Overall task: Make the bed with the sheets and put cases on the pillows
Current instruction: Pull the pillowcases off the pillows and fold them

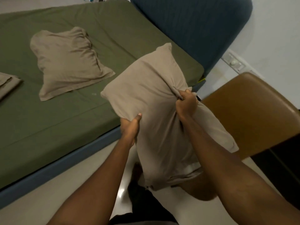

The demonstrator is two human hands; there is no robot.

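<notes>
Hands both busy on the held pillow (152,88): left hand (129,127) is being clamped on its left side edge, thumb on top, fingers underneath. Right hand (186,104) is being fisted round a bunch of case fabric at the right edge. Pillow is being held in the air over the near edge of the bed (65,164) and the floor (48,192), clear of the green sheet (56,124).

Long axis is being kept running from the person away toward the headboard (186,30). Closed end is pointing up and away; open end is hanging down toward the person, a pale strip showing there.

Handling is being judged as soft, light and floppy. Case cloth is probably sliding loose over the filling, so hold is best taken on the side edges or on bunched fabric.

Left to right elsewhere: folded cloth (8,83) and a cased second pillow (68,62) are lying on the sheet, and a brown seat (251,111) is standing at right.
</notes>
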